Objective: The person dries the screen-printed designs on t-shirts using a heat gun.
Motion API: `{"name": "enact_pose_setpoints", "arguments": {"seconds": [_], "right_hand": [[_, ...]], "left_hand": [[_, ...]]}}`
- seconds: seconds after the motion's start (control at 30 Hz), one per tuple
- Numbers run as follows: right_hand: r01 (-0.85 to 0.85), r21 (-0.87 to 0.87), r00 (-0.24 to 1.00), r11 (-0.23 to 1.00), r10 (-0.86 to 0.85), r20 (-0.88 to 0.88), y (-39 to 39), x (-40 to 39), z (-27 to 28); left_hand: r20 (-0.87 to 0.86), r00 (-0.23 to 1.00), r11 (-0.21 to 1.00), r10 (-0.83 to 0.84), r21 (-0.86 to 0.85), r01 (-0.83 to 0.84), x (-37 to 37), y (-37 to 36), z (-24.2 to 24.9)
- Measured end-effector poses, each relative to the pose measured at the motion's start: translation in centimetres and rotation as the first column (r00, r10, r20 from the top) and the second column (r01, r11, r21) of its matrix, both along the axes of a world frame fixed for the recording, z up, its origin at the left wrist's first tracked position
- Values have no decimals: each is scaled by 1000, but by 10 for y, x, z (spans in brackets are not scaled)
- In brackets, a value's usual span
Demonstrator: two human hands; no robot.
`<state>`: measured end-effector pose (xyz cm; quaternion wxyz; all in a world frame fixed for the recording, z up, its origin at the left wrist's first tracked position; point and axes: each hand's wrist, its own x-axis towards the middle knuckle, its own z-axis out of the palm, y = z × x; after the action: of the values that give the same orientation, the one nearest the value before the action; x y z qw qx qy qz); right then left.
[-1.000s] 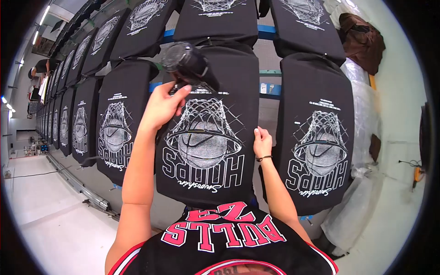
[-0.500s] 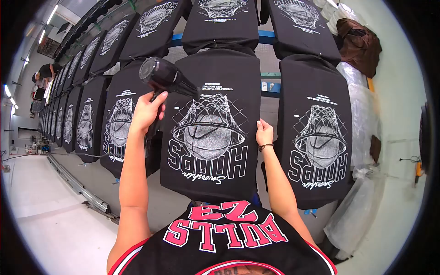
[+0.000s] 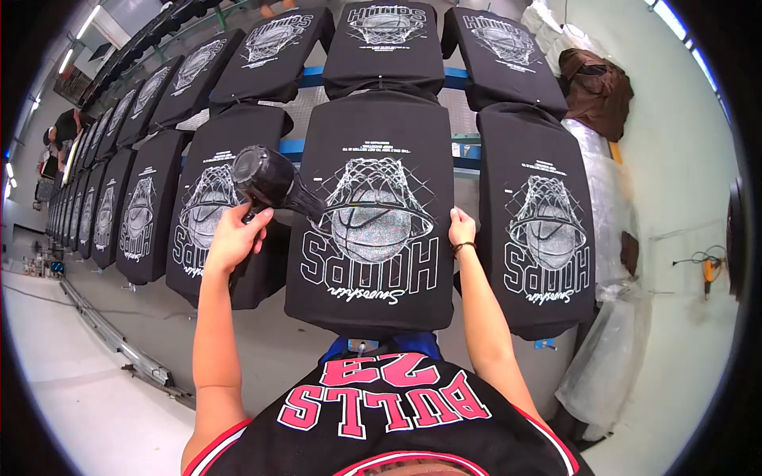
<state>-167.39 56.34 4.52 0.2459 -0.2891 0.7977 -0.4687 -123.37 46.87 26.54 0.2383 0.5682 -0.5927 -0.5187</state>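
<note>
A dark hair dryer [image 3: 266,176] is held by its handle in my left hand [image 3: 239,237], with its nozzle pointing right over the left edge of the middle shirt panel. The middle black shirt panel [image 3: 381,127] carries a white print of a basketball, a net and the letters HOOPS. At that panel's right edge, my right hand [image 3: 462,228] has its fingers closed around the side of the cloth. A dark bracelet is on the right wrist.
More printed black shirts [image 3: 540,151] lie on panels in two rows running to the far left. Brown cloth [image 3: 597,91] and clear plastic sheeting [image 3: 591,373] are at the right. A person [image 3: 63,131] bends over at the far left. A metal rail [image 3: 119,341] crosses the lower left.
The hair dryer and my left hand have moved down and slightly left, so the nozzle is lower beside the print. My right hand stays at the panel's edge. The view has shifted slightly.
</note>
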Motion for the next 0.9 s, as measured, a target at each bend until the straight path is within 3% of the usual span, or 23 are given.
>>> {"name": "enact_pose_setpoints", "arguments": {"seconds": [0.07, 0.13, 0.2, 0.27, 0.4, 0.57, 0.67, 0.8, 0.9], "right_hand": [[31, 7, 998, 999, -32, 60, 22, 8, -4], [52, 11, 997, 999, -52, 60, 51, 19, -2], [19, -92, 998, 996, -13, 61, 82, 24, -21], [16, -56, 1000, 998, -18, -25, 111, 40, -16], [108, 44, 983, 993, -100, -155, 152, 73, -4], [125, 38, 965, 991, -112, -235, 163, 82, -2], [108, 23, 980, 994, -103, -171, 159, 76, -5], [42, 6, 990, 999, -40, -137, 155, 64, 0], [-25, -6, 994, 1000, 24, -108, 145, 50, 1]], "left_hand": [[-56, 998, 999, -22, 42, 24, 10, -1, -5], [6, 999, 999, -40, -15, 40, 5, -8, 1], [-4, 1000, 999, -11, -48, 11, -1, -28, -11], [70, 998, 990, 1, -141, 9, -15, -44, -14], [-56, 993, 989, -101, -118, 93, -44, -72, -17], [41, 960, 941, -279, -189, 281, -112, -76, 6], [55, 938, 915, -342, -208, 346, -159, -78, 8], [32, 929, 911, -368, -190, 367, -212, -62, 12], [-86, 894, 897, -439, -87, 433, -224, -43, 10]]}}
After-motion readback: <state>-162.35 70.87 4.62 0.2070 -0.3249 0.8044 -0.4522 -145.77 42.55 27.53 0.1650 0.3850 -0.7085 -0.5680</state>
